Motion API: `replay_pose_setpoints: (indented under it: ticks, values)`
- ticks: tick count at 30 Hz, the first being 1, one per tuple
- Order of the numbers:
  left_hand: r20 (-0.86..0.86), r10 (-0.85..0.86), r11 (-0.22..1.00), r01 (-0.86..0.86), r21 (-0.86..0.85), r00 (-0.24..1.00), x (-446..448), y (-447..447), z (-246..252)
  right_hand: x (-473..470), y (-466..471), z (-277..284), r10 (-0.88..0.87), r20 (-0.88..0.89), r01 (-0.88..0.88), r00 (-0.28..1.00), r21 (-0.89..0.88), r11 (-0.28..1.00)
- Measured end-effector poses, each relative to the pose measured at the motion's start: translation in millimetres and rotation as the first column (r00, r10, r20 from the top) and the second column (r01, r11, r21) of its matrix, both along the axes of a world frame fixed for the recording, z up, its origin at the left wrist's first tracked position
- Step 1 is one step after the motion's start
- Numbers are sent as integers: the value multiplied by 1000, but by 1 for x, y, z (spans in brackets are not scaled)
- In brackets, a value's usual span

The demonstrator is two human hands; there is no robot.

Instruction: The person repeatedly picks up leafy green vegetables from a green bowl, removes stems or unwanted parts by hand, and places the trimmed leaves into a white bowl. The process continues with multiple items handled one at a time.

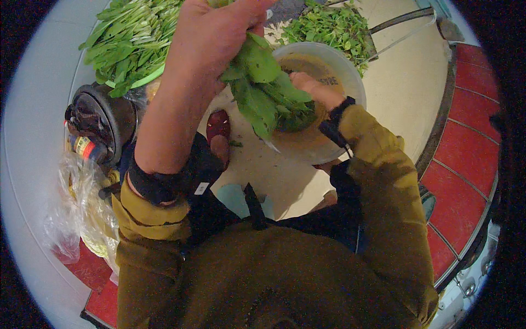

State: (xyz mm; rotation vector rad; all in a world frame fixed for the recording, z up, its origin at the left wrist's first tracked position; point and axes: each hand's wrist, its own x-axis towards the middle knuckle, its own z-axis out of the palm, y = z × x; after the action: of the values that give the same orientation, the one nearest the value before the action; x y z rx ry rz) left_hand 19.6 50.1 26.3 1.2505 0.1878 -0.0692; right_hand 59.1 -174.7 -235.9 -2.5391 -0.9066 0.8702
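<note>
My left hand is raised at the top of the view, closed around a bunch of leafy greens. Its broad leaves hang down over the near left part of a translucent plastic tub. Brownish water fills part of that tub. My right hand reaches over the tub's right side, with its fingers down at the water beside the leaves. Those fingers are partly hidden, so whether they hold anything does not show. Darker wet leaves lie low in the tub, under the hanging bunch.
A green-rimmed basin heaped with long-stemmed greens stands at upper left. Loose leaves lie beyond the tub. A dark round pot, a labelled bottle and clear plastic bags crowd the left. Red tiles border the right.
</note>
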Motion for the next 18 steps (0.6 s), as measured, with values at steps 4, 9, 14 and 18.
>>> replay_pose_setpoints:
  ticks: [4, 9, 14, 18]
  values:
    - [-176, 86, 984, -56, 168, 981, 2, -2, -2, -25, -14, -61, -158, -368, 220, 916, 132, 966]
    - [-49, 48, 994, -42, 104, 998, 4, 3, -6, -56, -25, -85, -266, -528, 420, 807, 196, 886]
    - [-40, 24, 978, -15, 207, 999, 3, 5, 2, -47, -14, -31, -310, -523, 460, 794, 183, 869]
    - [-20, 64, 971, -58, 234, 998, -4, 4, 5, -26, -13, 40, -388, -539, 524, 747, 120, 843]
